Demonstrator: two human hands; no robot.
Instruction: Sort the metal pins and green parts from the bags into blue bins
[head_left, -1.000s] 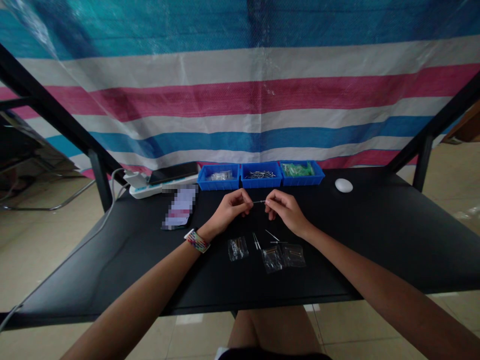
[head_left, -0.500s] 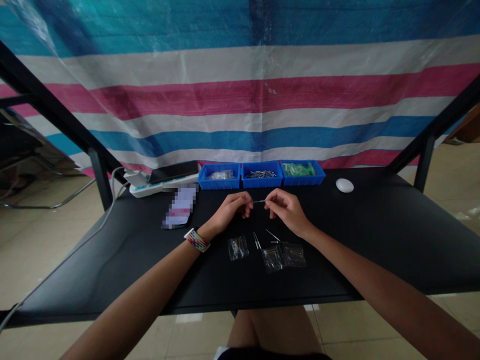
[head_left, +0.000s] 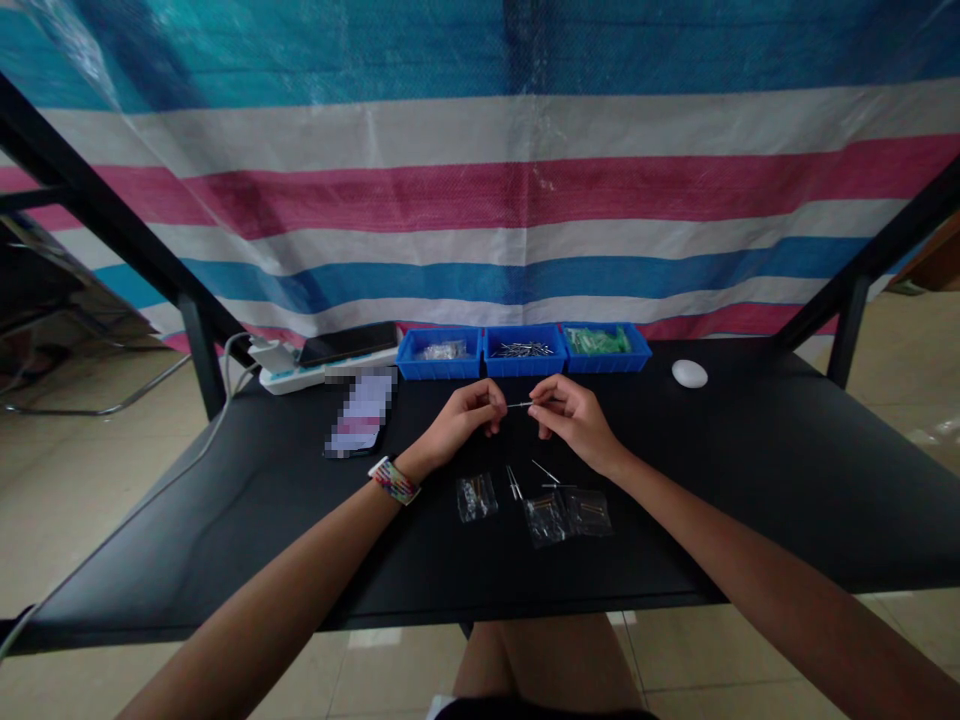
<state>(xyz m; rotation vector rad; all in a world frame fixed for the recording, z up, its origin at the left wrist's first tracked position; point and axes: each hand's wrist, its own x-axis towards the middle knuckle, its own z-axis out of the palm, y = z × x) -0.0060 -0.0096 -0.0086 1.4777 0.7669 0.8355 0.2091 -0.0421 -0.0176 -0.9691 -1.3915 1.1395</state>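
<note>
My left hand (head_left: 459, 420) and my right hand (head_left: 571, 416) meet above the black table (head_left: 750, 480), each pinching one end of a thin metal pin (head_left: 519, 405) held level between them. Both hands have their fingers closed. A beaded band sits on my left wrist (head_left: 393, 480). Just in front of the hands lie three small clear bags (head_left: 547, 515) and a few loose pins (head_left: 514, 482). Behind the hands stand three blue trays: one with clear parts (head_left: 439, 352), one with metal pins (head_left: 523, 350), one with green parts (head_left: 602, 343).
A white power strip with a phone on it (head_left: 330, 360) lies at the back left, its cable running off the table's left side. A blurred card (head_left: 361, 415) lies beside it. A white round object (head_left: 688, 373) sits at the back right. A striped tarp hangs behind.
The hands have stayed in place with the pin between them; only the fingers shift slightly. The view has tilted a little.
</note>
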